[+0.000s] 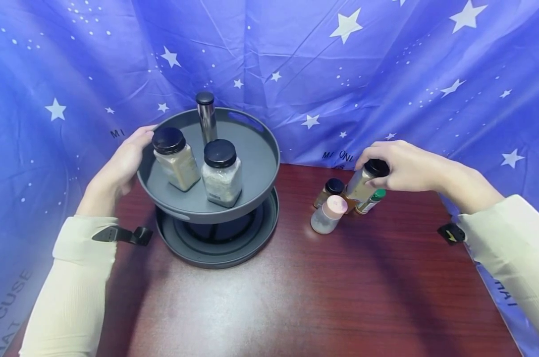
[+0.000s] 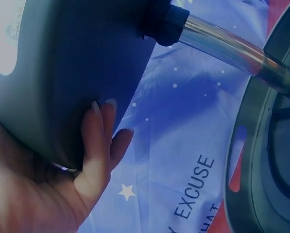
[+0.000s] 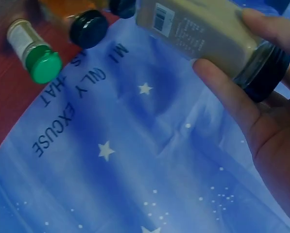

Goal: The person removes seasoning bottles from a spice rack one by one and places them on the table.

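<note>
The left hand (image 1: 122,163) holds the near-left edge of the upper tray (image 1: 251,153) of a two-tier stand; its fingers (image 2: 92,141) are bent round the edge and lie against the underside, spread only a little; a shiny post (image 2: 222,41) joins that tray to the lower tray (image 1: 257,242) beneath it; on the stand's upper tray a tan-filled jar (image 1: 180,166) is nearest that hand, a jar of white grains (image 1: 222,183) stands just beside it, and a tall dark bottle (image 1: 208,124) rises behind them; all three stand upright.

To the right of the stand, the right hand (image 1: 403,163) pinches a black-lidded jar (image 1: 359,186) round its lid and neck, thumb and fingers parted only by the jar's width; the jar is tilted, and I cannot tell whether its base is touching anything; around it, also to the right of the stand, are a pink-capped shaker (image 1: 326,216), a small black-capped bottle (image 1: 320,199), an orange-filled bottle (image 1: 350,205) and a green-capped bottle (image 1: 369,202); the stand is on a reddish-brown tabletop (image 1: 341,297), with a blue starry cloth (image 1: 296,94) behind it.
</note>
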The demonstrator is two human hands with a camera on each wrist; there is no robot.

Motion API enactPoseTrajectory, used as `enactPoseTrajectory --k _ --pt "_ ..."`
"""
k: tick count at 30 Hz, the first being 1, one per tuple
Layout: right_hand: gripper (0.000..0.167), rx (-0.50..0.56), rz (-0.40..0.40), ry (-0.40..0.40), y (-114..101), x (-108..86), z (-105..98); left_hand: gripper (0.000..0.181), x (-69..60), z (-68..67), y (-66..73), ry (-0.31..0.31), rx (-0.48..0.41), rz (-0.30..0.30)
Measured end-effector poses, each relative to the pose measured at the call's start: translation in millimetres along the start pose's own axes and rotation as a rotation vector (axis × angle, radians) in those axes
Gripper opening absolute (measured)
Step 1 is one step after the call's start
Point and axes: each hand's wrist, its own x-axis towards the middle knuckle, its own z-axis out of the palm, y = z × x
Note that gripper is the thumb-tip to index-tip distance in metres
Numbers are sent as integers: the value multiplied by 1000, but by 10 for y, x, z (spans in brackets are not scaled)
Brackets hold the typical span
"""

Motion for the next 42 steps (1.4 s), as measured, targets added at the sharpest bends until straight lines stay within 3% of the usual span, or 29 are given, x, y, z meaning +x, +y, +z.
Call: enactPoseTrajectory --k 11,21,29,42 --pt "33 20 59 -100 141 26 118 49 -1 -2 -9 1 3 18" --pt "32 38 63 -187 218 43 216 49 9 -11 -16 6 -13 28" --pt "30 16 18 -177 258 56 344 46 21 0 -24 19 -34 34" --pt "30 84 40 -205 348 82 674 49 12 -14 -32 6 -15 23"
